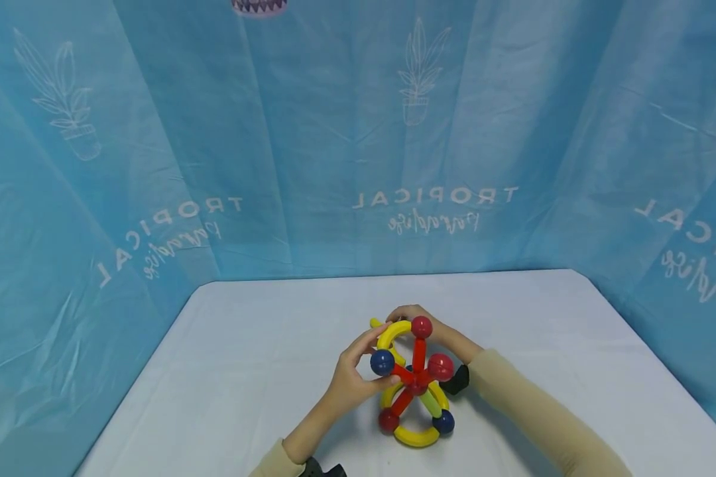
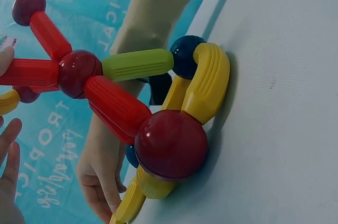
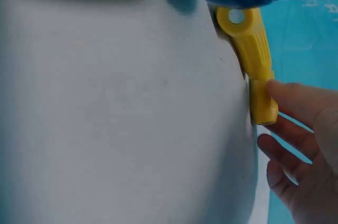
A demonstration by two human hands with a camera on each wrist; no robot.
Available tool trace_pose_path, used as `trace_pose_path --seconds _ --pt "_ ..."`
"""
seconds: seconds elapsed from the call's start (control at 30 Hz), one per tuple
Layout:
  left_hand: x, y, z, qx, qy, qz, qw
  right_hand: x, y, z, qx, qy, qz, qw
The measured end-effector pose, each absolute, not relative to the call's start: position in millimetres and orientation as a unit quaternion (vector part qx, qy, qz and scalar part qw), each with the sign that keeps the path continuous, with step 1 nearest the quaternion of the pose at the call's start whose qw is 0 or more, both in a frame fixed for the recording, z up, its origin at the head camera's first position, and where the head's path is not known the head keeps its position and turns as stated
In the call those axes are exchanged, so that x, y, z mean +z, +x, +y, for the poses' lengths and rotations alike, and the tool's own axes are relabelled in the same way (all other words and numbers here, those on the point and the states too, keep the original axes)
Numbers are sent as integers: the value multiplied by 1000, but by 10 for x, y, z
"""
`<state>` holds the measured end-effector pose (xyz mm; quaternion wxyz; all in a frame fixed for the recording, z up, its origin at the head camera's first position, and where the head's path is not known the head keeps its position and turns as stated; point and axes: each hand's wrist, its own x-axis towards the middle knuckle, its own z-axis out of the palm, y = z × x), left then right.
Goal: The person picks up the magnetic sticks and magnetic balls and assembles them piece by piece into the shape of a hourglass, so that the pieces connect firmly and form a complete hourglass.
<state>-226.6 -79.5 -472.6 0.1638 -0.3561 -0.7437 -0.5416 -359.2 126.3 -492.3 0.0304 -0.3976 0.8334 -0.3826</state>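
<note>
A ball-and-stick building toy [image 1: 418,381] stands on the white table, made of red, blue, yellow and green pieces. My left hand [image 1: 355,374] holds it from the left, thumb at a red stick and fingers by the upper yellow curved stick [image 1: 392,332], around a blue ball [image 1: 382,362]. In the left wrist view, a large red ball [image 2: 171,145] and a green stick [image 2: 138,64] show at the toy's lower part. Behind the toy, my right hand [image 3: 306,145] pinches a yellow piece [image 3: 263,102] between thumb and finger; the toy partly hides this hand in the head view.
The white table [image 1: 244,371] spreads around the toy on all sides. Blue printed curtains [image 1: 310,165] hang behind and beside it. A black band [image 1: 455,381] sits at the right wrist, and another dark device [image 1: 322,468] at the left.
</note>
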Motion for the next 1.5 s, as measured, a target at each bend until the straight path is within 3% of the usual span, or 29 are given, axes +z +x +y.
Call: trace_pose_path --seconds 0.2,0.47,0.8,1.2,1.5 --pt "-4746 -2264 -783 -542 -356 -743 168 -4886 -3560 1248 -363 -335 868 55" --pt "-4719 -2248 -782 -550 -341 -748 150 -4911 -3478 1530 -381 -263 885 44" --pt "-4730 -2255 -775 -556 -333 -748 145 -4903 -3150 2008 -582 -72 795 155" --pt "-4706 -2271 -759 -547 -352 -742 163 -4377 -2495 2124 -759 -41 602 246" --pt "-4609 -2214 -763 -551 -357 -737 161 -4099 -2167 2054 -788 -47 562 247"
